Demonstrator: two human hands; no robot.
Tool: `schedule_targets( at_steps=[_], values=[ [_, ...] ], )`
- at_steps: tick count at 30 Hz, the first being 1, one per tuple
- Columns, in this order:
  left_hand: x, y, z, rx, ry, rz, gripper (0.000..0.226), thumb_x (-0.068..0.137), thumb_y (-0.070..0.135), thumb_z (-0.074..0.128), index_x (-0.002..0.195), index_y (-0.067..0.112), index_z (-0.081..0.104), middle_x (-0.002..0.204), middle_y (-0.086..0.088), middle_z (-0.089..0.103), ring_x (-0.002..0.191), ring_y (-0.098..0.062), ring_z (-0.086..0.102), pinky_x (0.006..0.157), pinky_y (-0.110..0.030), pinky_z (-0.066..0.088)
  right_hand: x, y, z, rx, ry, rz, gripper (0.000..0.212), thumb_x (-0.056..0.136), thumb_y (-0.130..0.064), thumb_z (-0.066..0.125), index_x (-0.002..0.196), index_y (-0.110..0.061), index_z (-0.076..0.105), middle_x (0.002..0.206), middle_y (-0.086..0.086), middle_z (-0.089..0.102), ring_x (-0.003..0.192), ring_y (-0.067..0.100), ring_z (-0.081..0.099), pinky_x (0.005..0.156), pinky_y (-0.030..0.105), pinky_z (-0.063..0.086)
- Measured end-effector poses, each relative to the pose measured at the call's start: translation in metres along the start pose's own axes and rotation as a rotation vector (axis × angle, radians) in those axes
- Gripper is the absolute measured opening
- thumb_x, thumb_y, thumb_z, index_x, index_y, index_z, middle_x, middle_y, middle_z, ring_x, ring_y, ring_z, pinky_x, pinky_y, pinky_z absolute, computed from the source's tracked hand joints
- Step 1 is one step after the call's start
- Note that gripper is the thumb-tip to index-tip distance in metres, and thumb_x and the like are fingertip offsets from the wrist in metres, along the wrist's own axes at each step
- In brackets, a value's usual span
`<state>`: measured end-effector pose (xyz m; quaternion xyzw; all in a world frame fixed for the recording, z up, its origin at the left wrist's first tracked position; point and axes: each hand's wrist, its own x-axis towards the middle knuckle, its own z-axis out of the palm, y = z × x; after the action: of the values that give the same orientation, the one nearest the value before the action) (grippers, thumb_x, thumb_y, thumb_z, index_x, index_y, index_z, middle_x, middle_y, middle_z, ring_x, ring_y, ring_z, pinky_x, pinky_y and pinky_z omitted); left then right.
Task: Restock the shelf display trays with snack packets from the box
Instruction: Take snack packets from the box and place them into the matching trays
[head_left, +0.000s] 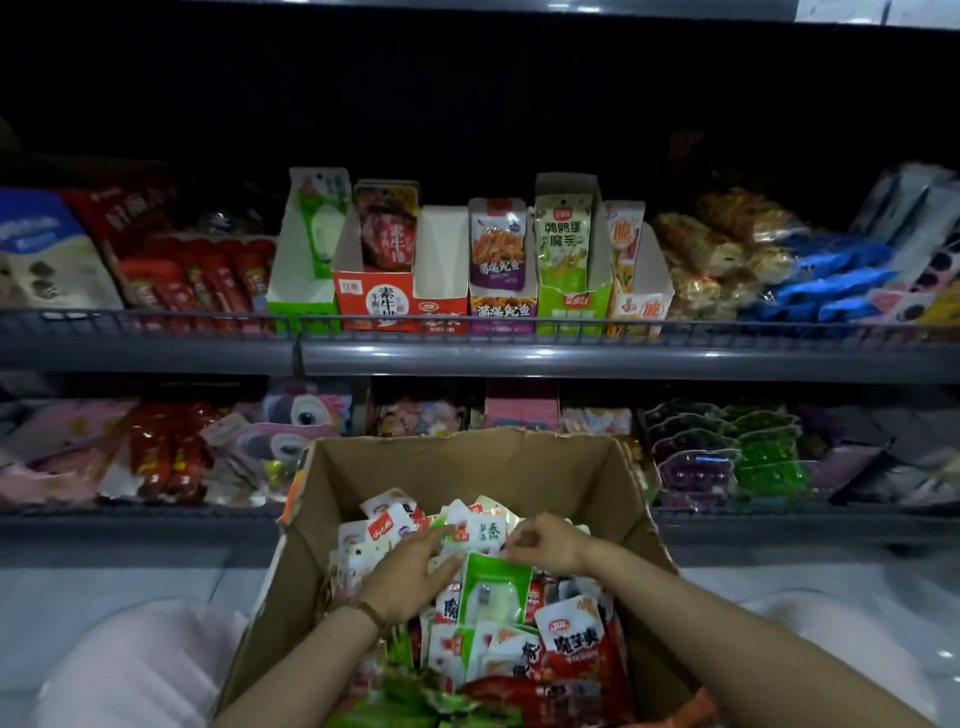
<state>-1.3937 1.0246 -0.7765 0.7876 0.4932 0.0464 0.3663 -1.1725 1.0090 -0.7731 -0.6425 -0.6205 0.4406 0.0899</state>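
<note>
box (467, 447): left hand (410, 577) on packets (566, 631) | right hand (548, 545) pinches green packet (493, 592) edge

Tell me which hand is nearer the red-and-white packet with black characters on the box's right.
Right. The right hand sits just beyond the red-and-white packet, deeper in the box; the left hand lies further off to its left, past a green packet.

Brown box (524, 467), green-and-white packet (493, 592), grey shelf (519, 358).
</note>
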Motion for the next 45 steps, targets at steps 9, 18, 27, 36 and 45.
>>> schedule_targets(
  at_steps=[9,18,27,36,45],
  values=[
    [0.004,0.016,-0.008,-0.367,0.042,0.066,0.04,0.092,0.041,0.056,0.105,0.005,0.067,0.056,0.014,0.061,0.051,0.001,0.049,0.055,-0.021,0.048,-0.002,-0.019,-0.011,0.313,0.107,-0.137,0.013,0.087,-0.015,0.065,0.075,-0.013,0.067,0.07,-0.007,0.065,0.064,-0.001,0.059,0.066,0.015,0.046],
    [0.007,0.06,-0.093,-0.987,0.453,0.071,0.021,0.093,0.015,0.054,0.111,0.008,0.062,0.097,-0.011,0.071,0.07,-0.014,0.07,0.06,-0.02,0.056,-0.017,-0.073,-0.057,0.682,0.179,-0.152,0.03,0.081,-0.016,0.072,0.109,-0.009,0.063,0.093,0.005,0.073,0.078,0.014,0.069,0.073,0.022,0.056],
    [-0.008,0.029,-0.16,0.398,0.547,0.47,0.084,0.073,0.068,0.057,0.144,0.046,0.019,0.157,0.013,0.007,0.144,-0.008,-0.001,0.116,-0.038,-0.001,-0.021,-0.141,-0.094,0.88,0.145,-0.238,0.032,0.079,-0.016,0.069,0.109,-0.025,0.065,0.108,0.003,0.067,0.097,0.018,0.066,0.085,0.029,0.052],
    [-0.007,0.022,-0.18,-0.532,0.57,0.362,0.022,0.094,0.02,0.05,0.095,0.015,0.072,0.08,0.011,0.073,0.076,-0.003,0.067,0.068,-0.019,0.052,-0.002,-0.2,-0.088,1.057,-0.147,-0.241,0.059,0.079,-0.051,0.051,0.128,-0.017,0.05,0.118,0.004,0.067,0.109,0.012,0.064,0.078,0.023,0.053],
    [0.005,0.008,-0.225,-0.702,0.666,0.295,0.022,0.094,0.019,0.054,0.096,0.004,0.07,0.08,-0.002,0.073,0.069,-0.011,0.068,0.059,-0.022,0.055,0.04,-0.261,-0.11,0.269,0.108,-0.269,0.028,0.083,-0.03,0.069,0.101,-0.009,0.065,0.058,-0.005,0.063,0.048,0.006,0.056,0.049,0.018,0.048]
  ],
)
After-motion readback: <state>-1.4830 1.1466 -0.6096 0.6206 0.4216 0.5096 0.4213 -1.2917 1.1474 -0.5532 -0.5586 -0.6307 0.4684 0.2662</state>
